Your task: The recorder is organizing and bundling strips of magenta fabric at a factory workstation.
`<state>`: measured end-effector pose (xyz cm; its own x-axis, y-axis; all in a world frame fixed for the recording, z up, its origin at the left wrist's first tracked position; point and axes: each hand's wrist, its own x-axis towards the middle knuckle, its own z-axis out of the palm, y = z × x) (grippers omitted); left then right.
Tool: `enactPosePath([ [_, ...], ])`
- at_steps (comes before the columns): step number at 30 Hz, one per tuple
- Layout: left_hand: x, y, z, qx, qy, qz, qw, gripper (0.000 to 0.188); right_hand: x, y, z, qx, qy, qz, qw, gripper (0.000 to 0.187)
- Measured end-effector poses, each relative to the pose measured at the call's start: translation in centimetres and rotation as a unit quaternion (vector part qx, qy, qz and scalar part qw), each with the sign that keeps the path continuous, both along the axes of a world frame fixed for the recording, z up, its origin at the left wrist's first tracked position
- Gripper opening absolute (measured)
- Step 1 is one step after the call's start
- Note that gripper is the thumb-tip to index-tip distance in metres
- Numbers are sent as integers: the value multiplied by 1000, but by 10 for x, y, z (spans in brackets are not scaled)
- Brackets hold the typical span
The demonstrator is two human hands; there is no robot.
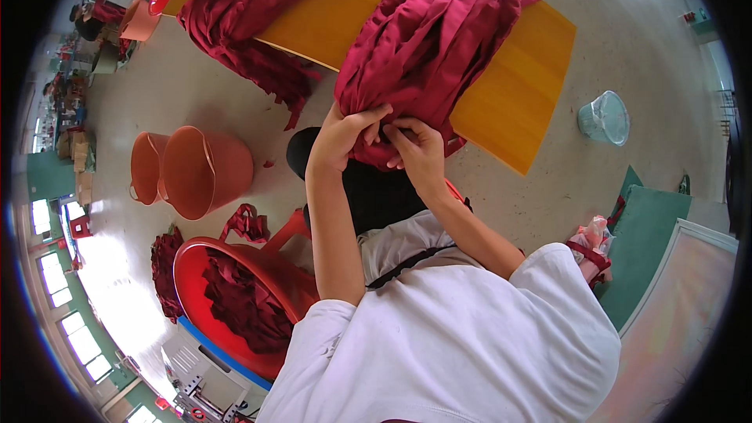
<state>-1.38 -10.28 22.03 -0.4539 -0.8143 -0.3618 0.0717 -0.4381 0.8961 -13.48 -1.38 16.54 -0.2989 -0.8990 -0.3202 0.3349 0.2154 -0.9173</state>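
Note:
A thick bundle of dark red fabric strips [439,31] lies across a yellow tabletop [517,86] and hangs over its near edge toward my lap. My left hand [349,131] is closed round the hanging end of the bundle, thumb on top. Close beside it, my right hand [420,149] pinches at the same end with thumb and fingers together. The exact piece between the fingertips is hard to make out. A second pile of dark red strips [251,16] drapes over the table to the left, its loose ends dangling below the edge.
Two nested orange tubs [205,172] stand on the floor at left. Nearer, a red tub [188,266] holds dark red fabric, with more heaped beside it. A lined pale blue bin [604,118] stands at right, above green boards [646,243] leaning low.

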Motion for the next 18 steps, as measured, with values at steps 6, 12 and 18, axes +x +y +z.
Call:
enactPosePath([
  [6, -3, 0, 11, -35, -94, -17, 995, 23, -4, 1, 6, -168, 236, -22, 957, 10],
  [12, -5, 5, 10, -52, -58, 8, 997, 37, 1, 8, 20, -155, 97, -2, 983, 16],
  [18, 1, -5, -22, -39, 71, 64, 995, 42, -46, 26, 19, -113, 321, -68, 938, 20],
])
